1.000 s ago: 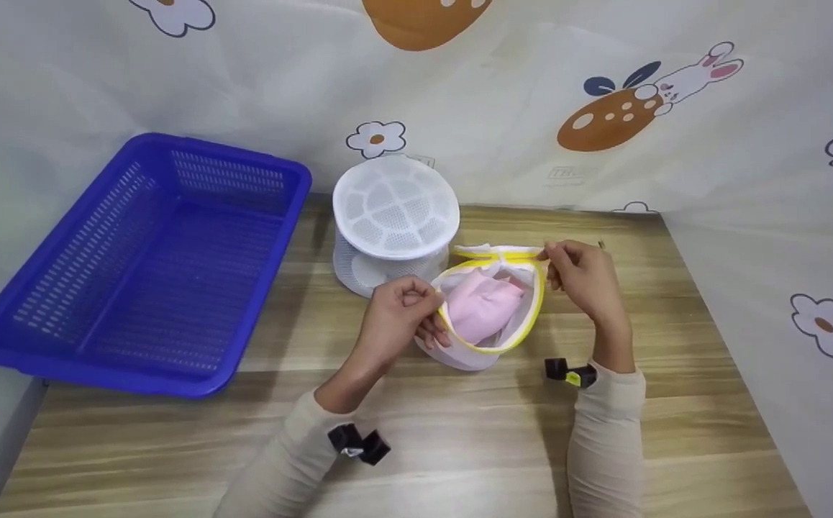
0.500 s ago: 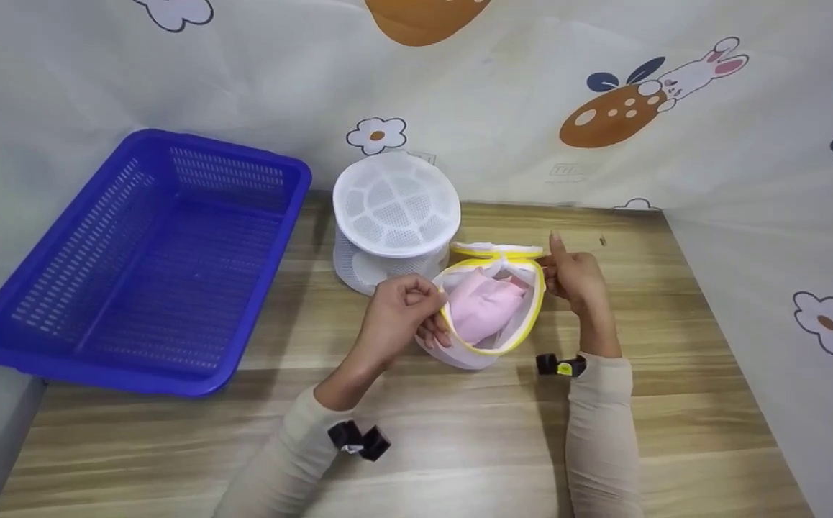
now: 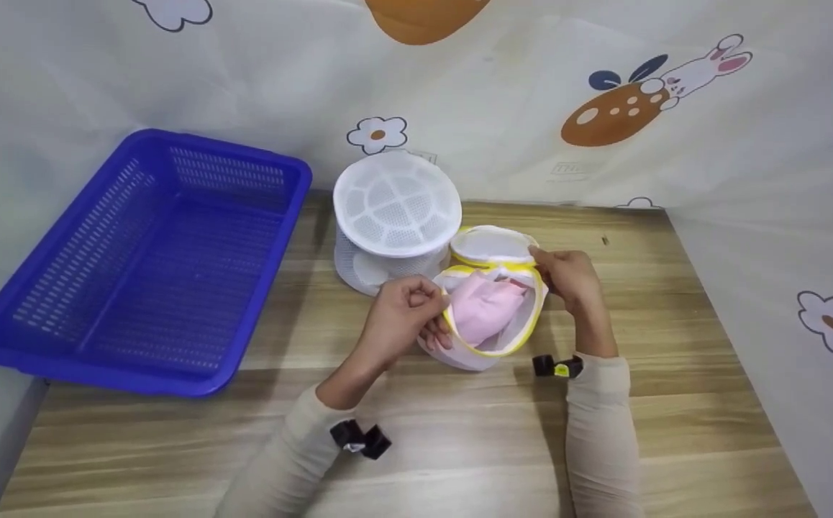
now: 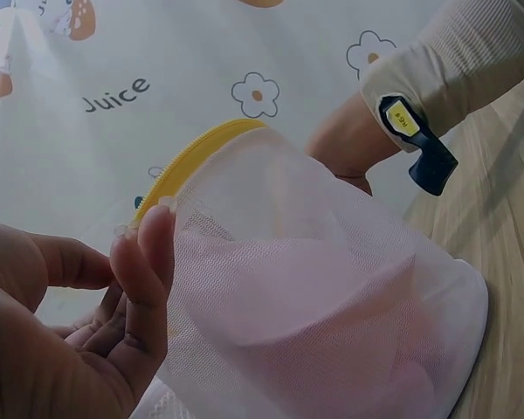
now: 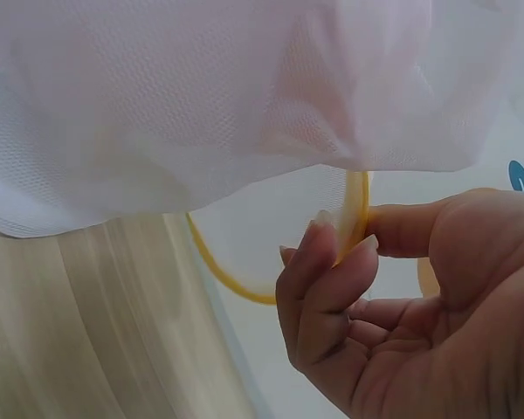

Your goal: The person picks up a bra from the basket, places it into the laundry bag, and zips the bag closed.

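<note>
A white mesh laundry bag [image 3: 468, 358] with a yellow zipper stands with its top unzipped, and pink cloth [image 3: 485, 311] lies bunched inside. My left hand [image 3: 396, 316] pinches the left side of its rim; the left wrist view shows fingertips at the yellow zipper [image 4: 196, 161]. The round lid flap [image 3: 492, 244] is folded back behind the opening. Its right edge is pinched between thumb and fingers of my right hand [image 3: 571, 277]. In the right wrist view, those fingertips grip the flap's yellow edge [image 5: 356, 205] beneath the pink-tinted mesh.
Just behind and left of the bag stands a white mesh cylinder [image 3: 397, 205] with a round top. A large blue plastic basket [image 3: 255, 316] sits on the left of the wooden table [image 3: 460, 446]. Patterned cloth [image 3: 503, 108] hangs behind. A tiny dark object [image 3: 605, 239] lies at the back right.
My right hand has let go, shifted slightly and taken the lid flap's edge again. The flap has tipped up and back, showing its mesh face. My left hand keeps its place.
</note>
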`<state>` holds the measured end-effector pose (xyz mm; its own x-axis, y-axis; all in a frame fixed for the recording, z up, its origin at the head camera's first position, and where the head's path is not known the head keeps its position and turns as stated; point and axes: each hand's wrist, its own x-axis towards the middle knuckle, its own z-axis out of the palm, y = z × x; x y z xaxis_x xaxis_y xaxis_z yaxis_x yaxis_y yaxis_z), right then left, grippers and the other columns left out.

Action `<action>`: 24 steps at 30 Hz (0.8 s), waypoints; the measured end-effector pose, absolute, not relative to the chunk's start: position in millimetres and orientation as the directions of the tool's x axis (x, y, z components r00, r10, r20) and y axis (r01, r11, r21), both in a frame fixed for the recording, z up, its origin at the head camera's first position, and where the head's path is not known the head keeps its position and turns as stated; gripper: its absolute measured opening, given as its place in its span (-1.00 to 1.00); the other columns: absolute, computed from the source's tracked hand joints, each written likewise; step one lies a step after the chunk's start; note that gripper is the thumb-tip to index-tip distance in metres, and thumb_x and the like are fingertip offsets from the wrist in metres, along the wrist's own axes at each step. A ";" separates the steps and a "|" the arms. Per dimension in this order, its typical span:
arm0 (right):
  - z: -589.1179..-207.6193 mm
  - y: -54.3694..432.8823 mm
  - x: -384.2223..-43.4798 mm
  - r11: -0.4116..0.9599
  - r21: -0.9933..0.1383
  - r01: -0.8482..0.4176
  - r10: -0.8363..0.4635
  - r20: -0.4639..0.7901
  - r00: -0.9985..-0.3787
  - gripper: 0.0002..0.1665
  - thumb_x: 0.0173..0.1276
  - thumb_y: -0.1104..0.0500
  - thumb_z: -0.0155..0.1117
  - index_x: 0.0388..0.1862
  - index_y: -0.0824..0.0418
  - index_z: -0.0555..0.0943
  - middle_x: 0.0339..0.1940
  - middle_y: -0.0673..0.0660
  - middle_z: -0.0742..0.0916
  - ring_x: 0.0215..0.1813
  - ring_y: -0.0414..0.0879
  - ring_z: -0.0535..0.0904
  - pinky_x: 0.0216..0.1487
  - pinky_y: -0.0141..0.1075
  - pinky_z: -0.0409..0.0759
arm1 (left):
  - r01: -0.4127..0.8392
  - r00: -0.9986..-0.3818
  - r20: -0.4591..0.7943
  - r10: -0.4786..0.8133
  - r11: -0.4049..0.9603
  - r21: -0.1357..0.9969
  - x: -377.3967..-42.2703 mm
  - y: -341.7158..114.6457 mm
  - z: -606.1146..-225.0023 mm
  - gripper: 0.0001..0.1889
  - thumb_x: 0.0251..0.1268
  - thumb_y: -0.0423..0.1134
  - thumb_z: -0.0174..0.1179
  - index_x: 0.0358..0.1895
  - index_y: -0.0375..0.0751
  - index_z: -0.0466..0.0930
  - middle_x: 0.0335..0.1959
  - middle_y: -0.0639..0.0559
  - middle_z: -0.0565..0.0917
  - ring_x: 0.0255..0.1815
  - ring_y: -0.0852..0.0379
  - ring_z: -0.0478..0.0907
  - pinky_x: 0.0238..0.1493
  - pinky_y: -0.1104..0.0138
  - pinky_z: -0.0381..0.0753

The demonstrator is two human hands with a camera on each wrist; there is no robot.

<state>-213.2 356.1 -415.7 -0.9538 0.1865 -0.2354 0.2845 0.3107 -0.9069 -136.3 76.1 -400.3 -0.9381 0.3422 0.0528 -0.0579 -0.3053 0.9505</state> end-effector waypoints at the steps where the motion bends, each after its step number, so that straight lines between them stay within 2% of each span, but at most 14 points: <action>1: -415.0 356.2 -212.7 0.294 -0.916 0.274 0.188 -0.226 -0.956 -0.55 0.36 -0.02 0.24 -0.61 0.26 0.58 -0.68 0.00 0.54 -0.61 -0.24 0.42 -0.53 -0.43 0.45 | -0.059 -0.938 0.052 0.343 -0.305 0.951 -136.4 76.2 -400.0 -0.87 0.31 -0.47 0.09 -0.43 -0.40 0.42 -0.72 -0.10 0.57 -0.77 0.11 0.56 -0.74 0.38 0.50; 6: -411.9 356.1 -210.8 0.222 -0.945 0.240 0.203 -0.196 -0.959 -0.64 0.33 0.06 0.29 -0.47 0.36 0.63 -0.66 0.05 0.58 -0.64 -0.24 0.41 -0.57 -0.46 0.41 | -0.067 -0.937 0.045 0.346 -0.305 0.950 -136.5 75.6 -399.6 -0.86 0.30 -0.49 0.08 -0.45 -0.39 0.42 -0.73 -0.11 0.57 -0.77 0.11 0.55 -0.75 0.39 0.49; 11: -410.5 355.5 -210.7 0.207 -0.954 0.215 0.236 -0.165 -0.958 -0.69 0.32 0.11 0.29 -0.44 0.37 0.62 -0.66 0.07 0.57 -0.64 -0.23 0.41 -0.59 -0.45 0.41 | -0.071 -0.937 0.043 0.348 -0.310 0.948 -136.6 74.9 -399.8 -0.86 0.30 -0.50 0.09 -0.45 -0.39 0.42 -0.72 -0.11 0.57 -0.77 0.11 0.56 -0.74 0.39 0.50; 21: -405.2 356.4 -209.1 0.224 -0.965 0.133 0.244 -0.076 -0.967 -0.64 0.31 0.11 0.31 -0.27 0.46 0.58 -0.60 0.06 0.59 -0.52 -0.18 0.51 -0.46 -0.43 0.52 | -0.075 -0.942 0.034 0.334 -0.307 0.949 -137.7 73.4 -399.0 -0.88 0.28 -0.47 0.11 -0.42 -0.42 0.45 -0.71 -0.12 0.58 -0.77 0.10 0.56 -0.75 0.37 0.51; 24: -403.0 356.6 -209.2 0.206 -0.972 0.109 0.248 -0.055 -0.967 -0.63 0.30 0.11 0.32 -0.19 0.45 0.56 -0.53 0.07 0.63 -0.46 -0.17 0.55 -0.41 -0.43 0.55 | -0.075 -0.943 0.035 0.330 -0.314 0.946 -138.4 72.9 -398.9 -0.88 0.29 -0.47 0.10 -0.42 -0.42 0.46 -0.71 -0.12 0.58 -0.76 0.09 0.56 -0.74 0.37 0.51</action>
<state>-209.2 356.6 -403.0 -0.9673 0.2477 -0.0555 0.1087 0.2065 -0.9724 -138.4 72.9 -398.9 -0.9435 0.3296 0.0347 -0.0749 -0.3141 0.9464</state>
